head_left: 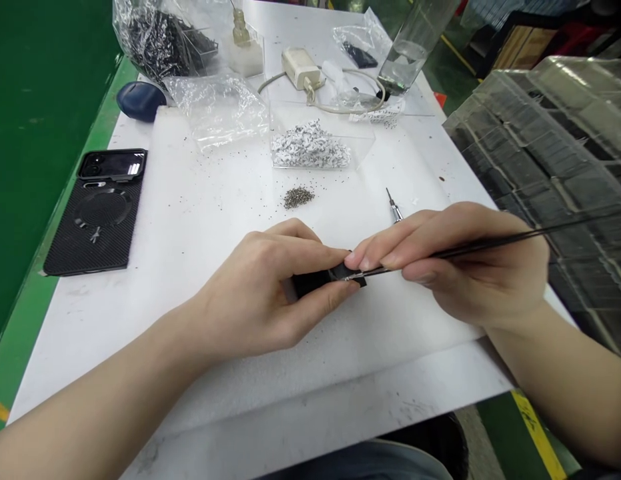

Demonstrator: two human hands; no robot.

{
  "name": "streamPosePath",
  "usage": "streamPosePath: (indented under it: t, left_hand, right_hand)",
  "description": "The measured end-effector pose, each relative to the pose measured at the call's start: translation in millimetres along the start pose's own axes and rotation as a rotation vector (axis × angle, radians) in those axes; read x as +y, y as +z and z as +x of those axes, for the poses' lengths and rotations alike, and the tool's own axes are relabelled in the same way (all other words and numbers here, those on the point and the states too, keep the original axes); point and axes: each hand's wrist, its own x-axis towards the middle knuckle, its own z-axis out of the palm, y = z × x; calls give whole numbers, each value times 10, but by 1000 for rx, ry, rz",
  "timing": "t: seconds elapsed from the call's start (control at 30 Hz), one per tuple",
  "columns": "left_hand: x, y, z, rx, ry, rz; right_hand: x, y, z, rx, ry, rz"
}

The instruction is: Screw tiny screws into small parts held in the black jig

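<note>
A small black block-shaped part point(310, 283) is pinched between the thumb and fingers of my left hand point(270, 287); much of it is covered. My right hand point(465, 260) grips slim dark tweezers point(470, 248), whose tips touch the part near my left thumb. At the tips sits something tiny and light that I cannot make out. Behind my right fingers lies a screwdriver point(394, 208) with a thin bit, its handle partly hidden. Farther back is a small heap of tiny screws point(299, 197), with loose ones scattered around it.
A clear tray point(360, 150) holds small white pieces point(310, 145). A phone point(97, 210) and a dark blue mouse point(140, 101) lie at left. Behind are a plastic bag of black parts point(165, 43), a white charger point(300, 67) and a clear vessel point(413, 47). Stacked clear trays point(555, 147) stand at right.
</note>
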Motion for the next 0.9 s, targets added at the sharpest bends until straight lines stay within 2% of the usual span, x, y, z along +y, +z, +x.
streamPosePath:
  t: [0.47,0.9]
  left_hand:
    - [-14,-5,-1,-6,10,-9]
    - [-15,0,-2,2,33,-14]
  right_hand:
    - [-89,-20,-15,-37,80,-24]
    - [-149,-59,35,-132,18,-112]
